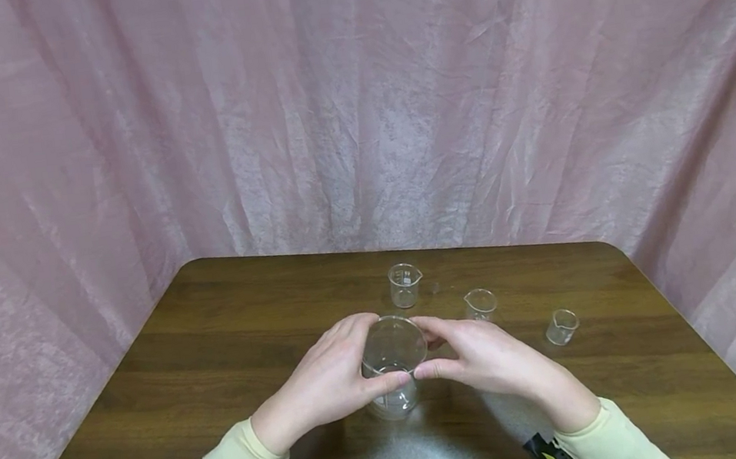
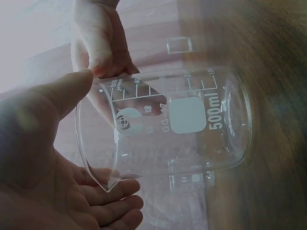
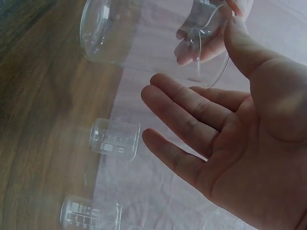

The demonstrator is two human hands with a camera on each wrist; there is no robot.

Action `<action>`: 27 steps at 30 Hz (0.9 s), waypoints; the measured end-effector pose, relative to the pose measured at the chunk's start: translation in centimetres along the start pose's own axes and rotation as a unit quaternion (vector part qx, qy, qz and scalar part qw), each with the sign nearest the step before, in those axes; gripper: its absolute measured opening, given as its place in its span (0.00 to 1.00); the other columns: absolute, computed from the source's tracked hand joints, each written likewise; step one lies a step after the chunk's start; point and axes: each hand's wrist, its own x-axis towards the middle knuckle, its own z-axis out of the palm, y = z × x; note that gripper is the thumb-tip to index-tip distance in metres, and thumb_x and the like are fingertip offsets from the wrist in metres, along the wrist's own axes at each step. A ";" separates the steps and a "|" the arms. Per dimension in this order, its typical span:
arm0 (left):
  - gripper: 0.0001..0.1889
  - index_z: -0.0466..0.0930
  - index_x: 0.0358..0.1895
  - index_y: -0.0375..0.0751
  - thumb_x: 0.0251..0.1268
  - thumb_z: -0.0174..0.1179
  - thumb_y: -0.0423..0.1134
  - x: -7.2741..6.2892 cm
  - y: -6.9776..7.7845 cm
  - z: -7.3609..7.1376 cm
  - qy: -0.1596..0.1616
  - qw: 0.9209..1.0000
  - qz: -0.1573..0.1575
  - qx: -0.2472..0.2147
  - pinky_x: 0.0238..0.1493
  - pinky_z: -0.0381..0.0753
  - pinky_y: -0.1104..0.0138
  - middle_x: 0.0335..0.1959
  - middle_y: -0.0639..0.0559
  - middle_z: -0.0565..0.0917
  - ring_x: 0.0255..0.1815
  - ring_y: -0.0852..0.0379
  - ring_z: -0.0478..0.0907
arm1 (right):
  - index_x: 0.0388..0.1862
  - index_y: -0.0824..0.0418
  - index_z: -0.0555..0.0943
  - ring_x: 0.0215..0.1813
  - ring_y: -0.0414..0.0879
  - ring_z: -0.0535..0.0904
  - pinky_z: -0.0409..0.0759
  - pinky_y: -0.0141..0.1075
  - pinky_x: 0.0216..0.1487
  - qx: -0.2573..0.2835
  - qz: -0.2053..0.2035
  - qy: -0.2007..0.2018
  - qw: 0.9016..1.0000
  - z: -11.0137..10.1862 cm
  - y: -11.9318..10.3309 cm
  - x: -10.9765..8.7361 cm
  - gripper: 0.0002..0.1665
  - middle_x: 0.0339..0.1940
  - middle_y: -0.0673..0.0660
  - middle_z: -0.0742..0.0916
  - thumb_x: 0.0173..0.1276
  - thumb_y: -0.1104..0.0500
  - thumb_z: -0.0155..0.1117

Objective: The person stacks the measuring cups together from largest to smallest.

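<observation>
A large clear glass beaker (image 1: 394,406) is upright between both hands, printed "500ml" in the left wrist view. My left hand (image 1: 334,373) holds its rim from the left, thumb on the near side and fingers toward the far side by the spout. From the right, my right hand (image 1: 485,353) spans the rim, its thumb at the near edge close to the left thumb. In the right wrist view, several fingers of the right hand (image 3: 206,129) extend apart from the glass. Whether the beaker's base touches the table I cannot tell.
Three smaller glass beakers stand on the brown wooden table (image 1: 246,307): one beaker (image 1: 406,288) behind the large one, another beaker (image 1: 481,303) just beyond my right hand, and the smallest beaker (image 1: 562,328) farther right. Pink curtains (image 1: 352,107) hang around the table.
</observation>
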 end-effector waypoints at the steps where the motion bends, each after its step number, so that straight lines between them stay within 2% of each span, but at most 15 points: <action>1: 0.47 0.74 0.75 0.36 0.64 0.77 0.67 0.0 0.0 0.0 -0.001 1.000 -0.001 -0.001 0.74 0.77 0.48 0.71 0.44 0.81 0.72 0.46 0.78 | 0.77 0.45 0.78 0.59 0.41 0.88 0.85 0.51 0.62 0.001 -0.001 0.000 1.000 0.0 0.0 0.0 0.36 0.52 0.37 0.91 0.77 0.33 0.71; 6: 0.47 0.74 0.75 0.36 0.65 0.76 0.67 0.0 -0.1 0.1 -0.002 1.000 -0.002 -0.003 0.74 0.76 0.47 0.71 0.44 0.81 0.72 0.45 0.77 | 0.78 0.44 0.78 0.60 0.42 0.88 0.85 0.52 0.63 0.000 0.002 0.000 1.000 0.0 0.0 -0.2 0.37 0.52 0.38 0.91 0.77 0.33 0.71; 13: 0.46 0.74 0.75 0.37 0.65 0.76 0.67 -0.1 -0.2 0.2 -0.003 1.000 -0.003 -0.003 0.75 0.75 0.47 0.71 0.44 0.81 0.73 0.45 0.77 | 0.82 0.50 0.76 0.64 0.43 0.87 0.83 0.53 0.68 -0.003 0.007 -0.002 1.000 -0.7 0.3 -0.5 0.42 0.58 0.41 0.91 0.75 0.38 0.75; 16: 0.46 0.74 0.75 0.37 0.65 0.75 0.67 -0.1 -0.1 0.1 -0.003 1.000 -0.003 -0.002 0.75 0.75 0.47 0.71 0.44 0.81 0.73 0.45 0.77 | 0.82 0.53 0.76 0.67 0.47 0.86 0.82 0.55 0.69 -0.027 0.017 0.003 0.999 -1.2 0.4 -0.6 0.44 0.63 0.46 0.90 0.75 0.38 0.76; 21: 0.46 0.73 0.76 0.37 0.66 0.75 0.66 0.0 -0.1 0.1 -0.005 1.000 -0.001 -0.003 0.75 0.75 0.47 0.71 0.44 0.81 0.73 0.45 0.77 | 0.82 0.56 0.77 0.74 0.59 0.81 0.79 0.62 0.71 -0.080 0.037 0.021 0.996 -1.7 0.8 -0.5 0.44 0.74 0.57 0.85 0.76 0.34 0.72; 24: 0.47 0.73 0.76 0.36 0.66 0.75 0.66 -0.1 -0.1 0.1 -0.005 1.000 -0.001 -0.003 0.75 0.74 0.47 0.71 0.44 0.81 0.73 0.45 0.76 | 0.81 0.58 0.77 0.76 0.62 0.79 0.77 0.63 0.72 -0.102 0.035 0.036 0.994 -1.7 1.1 -0.1 0.44 0.74 0.60 0.84 0.77 0.35 0.72; 27: 0.47 0.73 0.76 0.36 0.66 0.75 0.66 -0.1 -0.1 0.0 -0.005 1.000 -0.002 -0.003 0.76 0.74 0.47 0.71 0.43 0.81 0.73 0.45 0.77 | 0.80 0.60 0.78 0.76 0.62 0.78 0.78 0.62 0.72 -0.120 0.033 0.051 0.991 -1.6 1.5 0.3 0.43 0.74 0.62 0.83 0.75 0.38 0.75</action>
